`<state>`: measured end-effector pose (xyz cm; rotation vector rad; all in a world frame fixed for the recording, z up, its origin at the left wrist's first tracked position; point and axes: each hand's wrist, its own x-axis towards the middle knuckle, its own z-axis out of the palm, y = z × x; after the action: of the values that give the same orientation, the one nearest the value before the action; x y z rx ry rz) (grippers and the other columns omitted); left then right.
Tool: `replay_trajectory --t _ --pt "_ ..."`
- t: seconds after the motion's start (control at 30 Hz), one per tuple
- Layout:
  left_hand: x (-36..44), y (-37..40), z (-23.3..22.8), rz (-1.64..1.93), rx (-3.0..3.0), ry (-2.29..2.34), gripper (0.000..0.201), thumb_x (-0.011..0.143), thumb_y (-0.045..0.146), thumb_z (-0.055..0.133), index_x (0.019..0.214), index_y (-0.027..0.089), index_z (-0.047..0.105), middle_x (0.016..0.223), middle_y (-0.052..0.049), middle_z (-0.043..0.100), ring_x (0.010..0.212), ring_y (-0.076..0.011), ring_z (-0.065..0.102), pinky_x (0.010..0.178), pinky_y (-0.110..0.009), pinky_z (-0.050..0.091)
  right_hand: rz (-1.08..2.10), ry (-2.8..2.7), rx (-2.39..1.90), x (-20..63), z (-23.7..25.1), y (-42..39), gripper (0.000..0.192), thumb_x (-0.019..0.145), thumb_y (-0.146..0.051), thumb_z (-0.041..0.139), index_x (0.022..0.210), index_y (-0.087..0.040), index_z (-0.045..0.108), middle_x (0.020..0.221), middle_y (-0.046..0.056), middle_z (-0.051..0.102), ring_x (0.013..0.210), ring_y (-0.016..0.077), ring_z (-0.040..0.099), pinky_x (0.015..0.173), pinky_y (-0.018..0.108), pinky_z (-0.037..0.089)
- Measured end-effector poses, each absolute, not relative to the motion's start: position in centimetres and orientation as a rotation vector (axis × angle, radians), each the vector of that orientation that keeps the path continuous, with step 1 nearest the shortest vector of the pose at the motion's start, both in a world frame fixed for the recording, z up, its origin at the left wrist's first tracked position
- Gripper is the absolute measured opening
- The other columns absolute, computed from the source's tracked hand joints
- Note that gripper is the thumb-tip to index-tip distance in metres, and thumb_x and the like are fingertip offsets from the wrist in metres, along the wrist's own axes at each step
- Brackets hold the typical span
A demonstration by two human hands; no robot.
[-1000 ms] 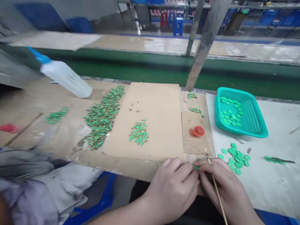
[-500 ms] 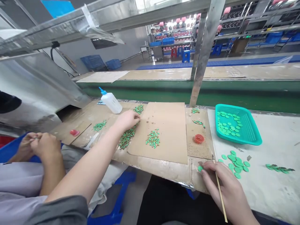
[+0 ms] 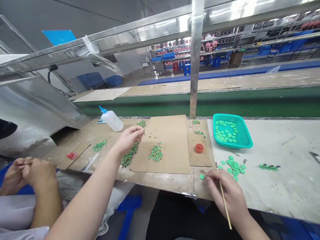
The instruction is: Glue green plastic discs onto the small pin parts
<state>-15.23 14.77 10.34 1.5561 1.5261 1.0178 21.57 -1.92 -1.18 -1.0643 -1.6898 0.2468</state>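
My left hand (image 3: 130,137) is over the left edge of a cardboard sheet (image 3: 172,133), thumb and fingers pinched together. A tiny dark bit shows at its fingertips, too small to name. Just below it lies a heap of small green-and-orange pieces (image 3: 129,156), and a looser pile of such pieces (image 3: 155,152) lies on the cardboard. My right hand (image 3: 226,186) rests at the bench's near edge, closed on a thin wooden stick (image 3: 225,206). By its fingertips lies a single green disc (image 3: 201,176); several green discs (image 3: 234,165) lie loose beyond the hand.
A teal basket (image 3: 247,138) with green discs stands at the right, a red cap (image 3: 199,148) left of it. A white squeeze bottle (image 3: 113,120) stands at back left. Another person's hands (image 3: 32,173) are at far left. A metal post (image 3: 194,66) rises behind the bench.
My left hand has lifted a little from the heap of small pieces, still pinched. My right hand keeps the stick beside the single green disc. The whole view has shifted toward the right.
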Motion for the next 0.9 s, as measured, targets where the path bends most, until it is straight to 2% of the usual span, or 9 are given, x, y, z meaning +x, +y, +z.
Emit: replay_trajectory --t 0.1,0.2,0.3,0.43,0.63,0.73,0.83,0.9 --pt "-10.7 9.2 9.2 1.070 1.417 1.228 0.057 0.081 0.072 0.084 0.089 0.021 0.060 0.080 -0.001 0.056 0.066 -0.0140 0.049 0.063 -0.030 0.047 0.294 -1.661 -1.027 20.8 0.2 -2.5 0.011 0.106 -0.015 0.066 0.102 -0.023 0.072 0.084 0.003 0.076 0.073 0.0203 0.074 0.069 0.034 0.062" --pt "-5.5 4.0 7.0 1.059 1.307 1.006 0.053 0.088 0.069 0.084 0.093 0.021 0.062 0.083 -0.002 0.055 0.063 -0.0121 0.047 0.058 -0.026 0.043 0.523 -1.608 -1.011 19.7 2.6 -3.8 0.009 0.104 -0.019 0.068 0.103 -0.022 0.076 0.083 0.003 0.078 0.071 0.0185 0.074 0.067 0.030 0.063" --pt "-1.5 0.5 5.3 1.040 1.229 0.863 0.046 0.094 0.062 0.085 0.095 0.021 0.067 0.083 -0.001 0.056 0.063 -0.0100 0.047 0.058 -0.023 0.045 0.869 -1.421 -1.013 18.9 4.7 -4.9 0.011 0.104 -0.025 0.069 0.102 -0.021 0.079 0.082 0.003 0.081 0.068 0.0164 0.074 0.064 0.026 0.061" --pt "1.0 -1.6 4.6 1.117 1.232 0.810 0.025 0.100 0.045 0.086 0.096 0.022 0.077 0.088 -0.003 0.066 0.069 -0.0101 0.058 0.064 -0.019 0.054 1.191 -1.183 -1.040 19.1 5.5 -5.6 0.022 0.104 -0.032 0.071 0.087 -0.019 0.077 0.077 0.004 0.080 0.065 0.0145 0.070 0.062 0.024 0.058" --pt "2.0 -2.3 4.8 1.144 1.382 0.834 0.018 0.097 0.045 0.089 0.097 0.027 0.088 0.084 -0.006 0.076 0.074 -0.0160 0.074 0.068 -0.020 0.064 1.404 -1.102 -1.028 20.5 4.7 -6.4 0.021 0.102 -0.032 0.073 0.085 -0.019 0.074 0.073 0.001 0.076 0.065 0.0130 0.067 0.063 0.023 0.056" --pt "1.6 -2.4 4.3 1.182 1.575 0.891 0.012 0.099 0.039 0.086 0.096 0.029 0.089 0.083 -0.006 0.076 0.075 -0.0159 0.076 0.066 -0.017 0.063 1.258 -1.261 -1.107 21.9 3.3 -6.4 0.019 0.103 -0.028 0.070 0.088 -0.020 0.076 0.075 0.001 0.076 0.065 0.0139 0.066 0.063 0.025 0.055" --pt "0.9 -2.0 3.4 1.183 1.607 1.003 0.007 0.095 0.034 0.086 0.093 0.028 0.089 0.085 -0.006 0.079 0.073 -0.0164 0.077 0.062 -0.015 0.062 0.737 -1.514 -1.258 23.6 1.5 -5.2 0.008 0.101 -0.019 0.069 0.096 -0.021 0.074 0.085 0.002 0.077 0.075 0.0174 0.069 0.073 0.031 0.057" --pt "0.6 -1.4 2.8 1.179 1.563 1.074 0.005 0.091 0.033 0.088 0.090 0.028 0.089 0.085 -0.006 0.080 0.072 -0.0172 0.079 0.065 -0.015 0.063 0.502 -1.680 -1.288 24.3 0.5 -3.9 0.011 0.100 -0.012 0.067 0.104 -0.021 0.072 0.093 0.004 0.077 0.086 0.0211 0.070 0.081 0.035 0.058"
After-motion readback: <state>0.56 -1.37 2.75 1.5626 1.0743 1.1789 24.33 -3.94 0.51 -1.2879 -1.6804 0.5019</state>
